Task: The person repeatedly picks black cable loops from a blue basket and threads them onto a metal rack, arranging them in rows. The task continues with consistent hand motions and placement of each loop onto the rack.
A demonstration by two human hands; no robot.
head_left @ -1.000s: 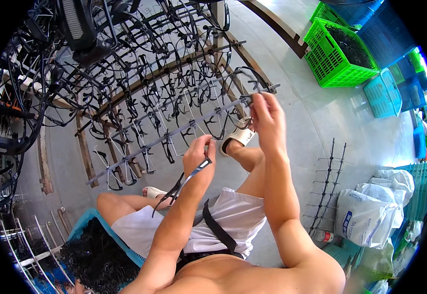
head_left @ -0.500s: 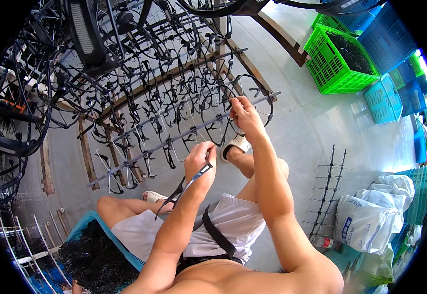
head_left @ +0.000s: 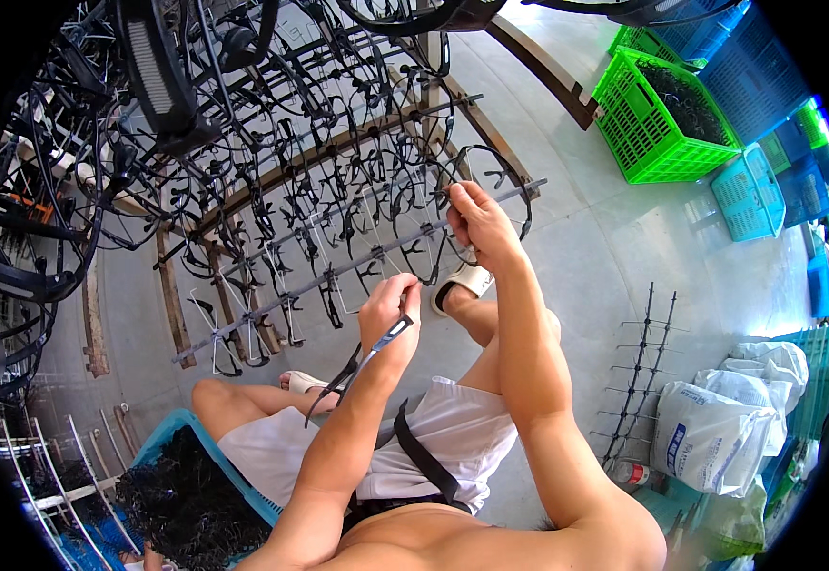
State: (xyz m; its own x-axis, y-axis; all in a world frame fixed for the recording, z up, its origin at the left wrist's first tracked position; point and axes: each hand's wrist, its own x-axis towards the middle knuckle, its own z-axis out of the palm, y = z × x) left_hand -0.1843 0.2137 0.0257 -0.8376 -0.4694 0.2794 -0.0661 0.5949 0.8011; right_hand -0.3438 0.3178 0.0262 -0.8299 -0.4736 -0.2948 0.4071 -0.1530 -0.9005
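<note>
My left hand [head_left: 391, 309] is closed, with thin black curved plastic pieces, one with a blue-grey end [head_left: 393, 332], hanging from it along the wrist. They look like parts of spectacle frames. Farther right and higher, my right hand [head_left: 479, 224] has its fingertips pinched at the right end of a wire-hook rack [head_left: 376, 253]. What sits between those fingertips is too small to make out. A black curved frame [head_left: 529, 217] hangs right beside this hand. Many similar black pieces [head_left: 315, 252] hang from the rack's hooks in front of both hands.
A blue basket [head_left: 172, 425] of black pieces stands by my left leg. More laden racks [head_left: 162, 86] crowd the upper left. A green crate [head_left: 657, 157] stands at the upper right. Hooked rods [head_left: 641, 371], white bags [head_left: 714, 433] and a bottle [head_left: 629, 472] are on the right.
My right hand has shifted very slightly at the rack end, its fingertips a little higher. My left hand has stayed almost still, with the black pieces hanging from it.
</note>
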